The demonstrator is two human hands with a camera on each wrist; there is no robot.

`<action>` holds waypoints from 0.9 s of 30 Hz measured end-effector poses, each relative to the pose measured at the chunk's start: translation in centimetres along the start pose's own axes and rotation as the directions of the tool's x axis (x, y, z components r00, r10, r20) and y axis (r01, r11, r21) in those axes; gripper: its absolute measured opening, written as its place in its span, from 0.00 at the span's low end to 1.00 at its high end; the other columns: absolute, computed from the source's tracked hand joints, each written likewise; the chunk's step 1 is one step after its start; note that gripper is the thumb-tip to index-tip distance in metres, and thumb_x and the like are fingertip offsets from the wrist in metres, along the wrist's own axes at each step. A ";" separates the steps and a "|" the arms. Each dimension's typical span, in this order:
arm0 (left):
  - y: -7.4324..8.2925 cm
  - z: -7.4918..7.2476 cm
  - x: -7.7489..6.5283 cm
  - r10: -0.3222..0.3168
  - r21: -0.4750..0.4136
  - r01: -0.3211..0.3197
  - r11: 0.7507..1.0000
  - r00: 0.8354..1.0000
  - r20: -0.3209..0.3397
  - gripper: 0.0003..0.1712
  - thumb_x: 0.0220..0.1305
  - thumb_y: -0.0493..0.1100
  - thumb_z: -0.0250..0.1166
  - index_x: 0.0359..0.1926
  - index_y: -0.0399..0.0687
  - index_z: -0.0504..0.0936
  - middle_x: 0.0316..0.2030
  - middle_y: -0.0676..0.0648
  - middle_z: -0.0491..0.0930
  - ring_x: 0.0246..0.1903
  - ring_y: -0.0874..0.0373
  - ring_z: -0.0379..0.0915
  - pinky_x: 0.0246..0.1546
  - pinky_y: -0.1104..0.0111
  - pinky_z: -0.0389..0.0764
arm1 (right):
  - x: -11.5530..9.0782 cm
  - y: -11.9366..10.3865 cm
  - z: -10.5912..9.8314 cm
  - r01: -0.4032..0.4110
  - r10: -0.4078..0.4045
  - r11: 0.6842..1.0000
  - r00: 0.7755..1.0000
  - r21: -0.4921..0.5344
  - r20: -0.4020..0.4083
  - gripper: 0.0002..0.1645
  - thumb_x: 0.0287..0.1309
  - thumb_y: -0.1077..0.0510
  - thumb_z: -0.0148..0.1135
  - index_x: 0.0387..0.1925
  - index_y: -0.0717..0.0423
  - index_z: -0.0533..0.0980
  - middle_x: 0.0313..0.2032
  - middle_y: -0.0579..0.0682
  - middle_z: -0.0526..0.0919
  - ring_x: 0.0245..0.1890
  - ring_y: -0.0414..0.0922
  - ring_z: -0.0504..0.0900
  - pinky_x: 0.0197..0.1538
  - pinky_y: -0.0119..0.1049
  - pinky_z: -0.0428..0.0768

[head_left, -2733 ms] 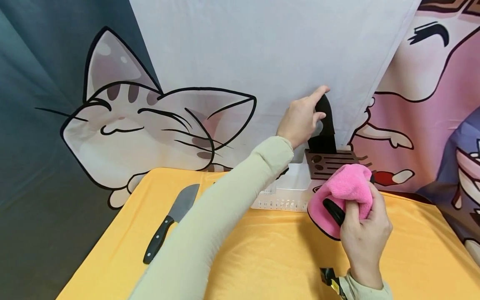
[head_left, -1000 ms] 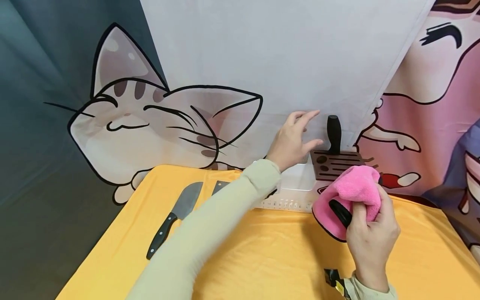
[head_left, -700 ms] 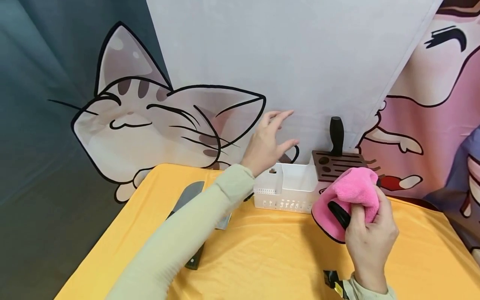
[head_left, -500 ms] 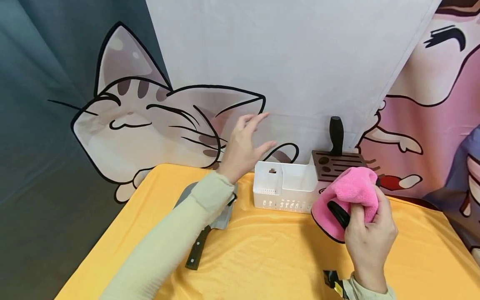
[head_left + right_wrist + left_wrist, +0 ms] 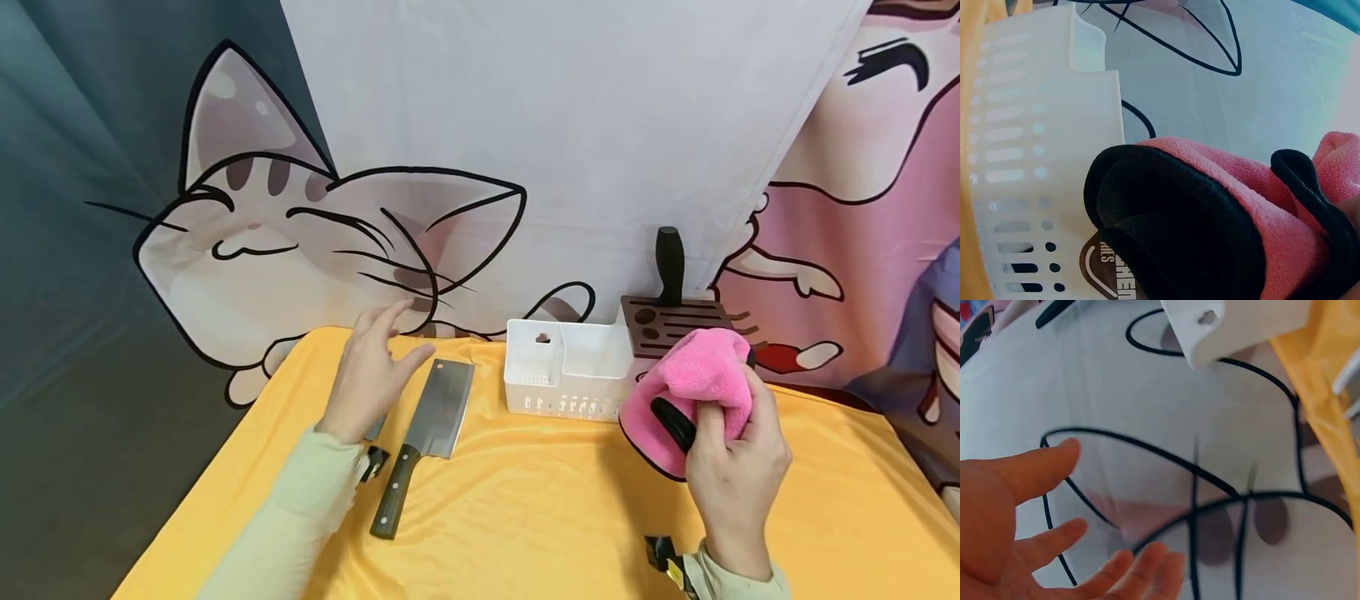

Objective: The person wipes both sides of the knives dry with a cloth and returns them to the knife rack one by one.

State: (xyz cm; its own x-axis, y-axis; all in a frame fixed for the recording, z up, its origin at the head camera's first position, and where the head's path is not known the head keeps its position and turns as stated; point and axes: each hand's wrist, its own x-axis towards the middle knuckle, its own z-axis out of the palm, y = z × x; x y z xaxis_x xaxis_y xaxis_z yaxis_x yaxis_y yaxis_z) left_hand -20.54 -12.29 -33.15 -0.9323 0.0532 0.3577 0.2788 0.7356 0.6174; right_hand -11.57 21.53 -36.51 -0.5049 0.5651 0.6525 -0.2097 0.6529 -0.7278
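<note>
My left hand (image 5: 367, 375) is held over the left part of the table with fingers spread and nothing in them. Just right of it lies a cleaver (image 5: 442, 408) with a dark handle. A sliver of another knife's blade (image 5: 377, 427) shows beside the left wrist; the hand and sleeve hide the rest. My right hand (image 5: 738, 467) pinches a bunched pink cloth (image 5: 705, 367), edged in black, raised in front of the knife holder. In the right wrist view, the cloth (image 5: 1235, 187) folds open to a dark underside.
The white plastic organizer (image 5: 570, 396) at the table's back has compartments and a brown slotted top (image 5: 690, 325) on the right. One black knife handle (image 5: 670, 262) stands up from a slot. A printed curtain (image 5: 570, 125) hangs behind the yellow tablecloth (image 5: 510, 500).
The black-handled knife has gone down into the slotted top, and my left hand has released it. That hand then moved left and down toward the cleaver. The right hand keeps holding the cloth.
</note>
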 end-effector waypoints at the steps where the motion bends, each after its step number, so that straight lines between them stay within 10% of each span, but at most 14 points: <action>1: -0.6 -0.2 -0.6 -0.018 0.008 0.018 1.000 1.000 0.006 0.38 0.56 0.57 0.65 0.67 0.62 0.62 0.59 0.45 0.63 0.52 0.51 0.68 0.41 0.59 0.74 | 0.0 0.0 0.0 -0.001 0.001 1.000 1.000 -0.001 0.000 0.20 0.57 0.61 0.56 0.53 0.50 0.77 0.43 0.49 0.81 0.35 0.28 0.70 0.36 0.22 0.63; 13: -7.2 -2.0 -6.9 -0.227 0.153 0.207 0.966 0.966 0.127 0.39 0.57 0.49 0.65 0.68 0.55 0.61 0.59 0.37 0.63 0.49 0.44 0.71 0.39 0.54 0.74 | -0.1 -0.1 0.1 0.014 -0.014 1.000 1.000 0.011 0.013 0.20 0.57 0.61 0.56 0.52 0.48 0.77 0.43 0.48 0.81 0.35 0.29 0.71 0.35 0.23 0.63; 27: -11.8 -2.6 -10.1 -0.472 0.301 0.392 0.869 0.840 0.268 0.44 0.53 0.52 0.68 0.66 0.40 0.61 0.50 0.29 0.74 0.32 0.42 0.75 0.30 0.54 0.74 | -0.3 -0.4 0.1 0.014 -0.014 1.000 1.000 0.007 0.026 0.21 0.57 0.60 0.56 0.53 0.47 0.77 0.43 0.47 0.81 0.33 0.30 0.70 0.35 0.23 0.63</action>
State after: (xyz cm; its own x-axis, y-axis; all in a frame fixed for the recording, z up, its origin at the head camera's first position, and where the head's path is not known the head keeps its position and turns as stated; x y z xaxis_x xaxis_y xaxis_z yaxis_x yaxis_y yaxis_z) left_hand -13.79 -23.25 -42.24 -0.9765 -0.1212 -0.1784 -0.1924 0.8634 0.4664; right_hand -11.47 21.07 -36.43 -0.5231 0.5426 0.6572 -0.2230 0.6571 -0.7201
